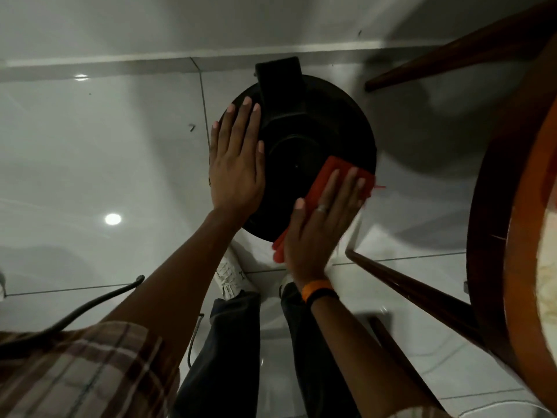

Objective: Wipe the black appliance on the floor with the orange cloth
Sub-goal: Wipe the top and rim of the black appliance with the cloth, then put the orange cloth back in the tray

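While we lean over the black appliance (304, 140) on the floor (105, 164), the wiping is in progress.

Nearest us, our right hand (322, 224) lies flat, fingers spread, pressing the orange cloth (330, 176) onto the appliance's near right edge, part of the cloth hanging off the rim. Our left hand (236, 164) rests flat and empty on the left side of the lid, seemingly steadying it. Beyond both hands, the lid's centre and the raised black block (280, 76) at its far edge lie uncovered; we judge those parts, and the sides, remain to be wiped. Whether any surface is already clean we cannot tell.
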